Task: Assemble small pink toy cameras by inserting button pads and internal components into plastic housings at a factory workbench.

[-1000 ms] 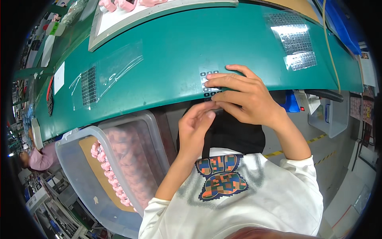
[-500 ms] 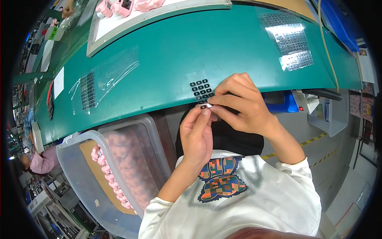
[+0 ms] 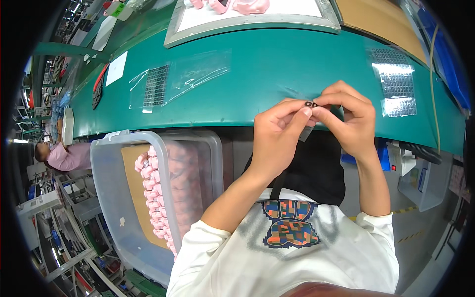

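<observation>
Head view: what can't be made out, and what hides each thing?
In the head view:
Small black pieces: tiny, partly covered by the left hand and right hand.
Upper pink parts: cut off by the picture's top edge.
Pink rows in the bin: clouded by its translucent wall.
Sheet at right: partly lost to glare.

Free room: one broad lane of green bench top [image 3: 277, 57], which we place between the grey-framed tray [image 3: 257, 24] on the far side and the hands. Left limit: dark sheet [image 3: 157, 84] on clear film, lying flat, passable overhead. Right limit: glossy sheet [image 3: 396, 84], also flat; beyond it, a pale cord [image 3: 432, 74] running toward the near edge. Below left: translucent bin [image 3: 165, 173], bulky, blocking low passage beside the bench. Centre: left hand [image 3: 278, 133] and right hand [image 3: 350, 116], fingertips together, closing the middle. Film by the fingers: we see its outline poorly; it may reach farther.
</observation>
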